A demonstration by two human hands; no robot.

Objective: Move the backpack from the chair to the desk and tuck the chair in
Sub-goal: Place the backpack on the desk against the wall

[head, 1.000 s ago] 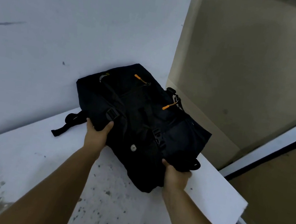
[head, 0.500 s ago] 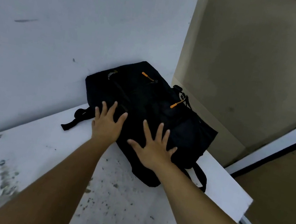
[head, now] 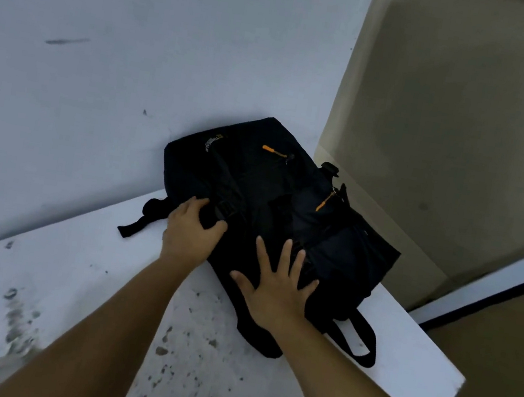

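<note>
On the desk, far corner: black backpack (head: pixel 271 220) lies flat on the white desk (head: pixel 79 273), its far end pressed against the white wall (head: pixel 141 44).
Backpack details: two orange zipper pulls (head: pixel 274 150) on top; printed logo near the far left corner, too small to read.
Left strap (head: pixel 136 225): trails out from the backpack's left side onto bare desk, lying close to the wall.
Right strap loop (head: pixel 361 342): lies on the desk at the backpack's near right, inside the desk's right edge.
Left hand (head: pixel 189 231): fingers curled over the backpack's left edge, thumb on top, gripping fabric beside a buckle.
Right hand (head: pixel 277 289): flat and fully spread, palm down on the backpack's near end; holds nothing, only presses.
Desk right edge: runs diagonally from the wall corner toward the viewer; backpack's right side sits near it but does not visibly overhang.
Desk near area: bare, speckled with dark marks; open room in front of and to the left of the backpack.
Beyond the edge: a beige partition (head: pixel 452 124) stands just beside the desk's far right corner; lower right, a white frame with a dark strip (head: pixel 491 290).
Chair: out of view.
</note>
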